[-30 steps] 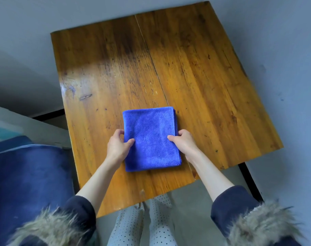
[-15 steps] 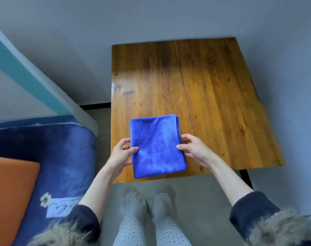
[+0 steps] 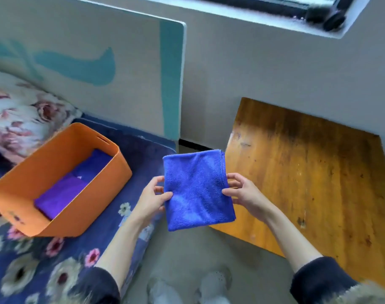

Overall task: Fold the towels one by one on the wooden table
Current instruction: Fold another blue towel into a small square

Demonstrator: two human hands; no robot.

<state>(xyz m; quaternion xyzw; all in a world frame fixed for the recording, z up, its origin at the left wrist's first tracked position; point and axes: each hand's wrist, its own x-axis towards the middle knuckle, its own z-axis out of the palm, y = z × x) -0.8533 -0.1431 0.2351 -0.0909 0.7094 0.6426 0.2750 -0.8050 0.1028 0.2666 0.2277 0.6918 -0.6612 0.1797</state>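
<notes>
A folded blue towel (image 3: 197, 189) hangs in the air between the wooden table (image 3: 307, 181) and the bed, off the table's left edge. My left hand (image 3: 152, 198) pinches its left side and my right hand (image 3: 244, 194) pinches its right side. An orange bin (image 3: 33, 185) stands on the bed at the left, and folded purple-blue towels (image 3: 64, 191) lie inside it.
A floral blue blanket (image 3: 55, 260) covers the bed under the bin. A white and teal headboard (image 3: 121, 73) stands behind it. The grey wall and a window sill (image 3: 275, 25) lie beyond the table. My socked feet (image 3: 187, 288) are on the floor below.
Both hands lifted the folded towel off the table and carried it left, past the table's edge. The view swung left, bringing the orange bin and bed into sight.
</notes>
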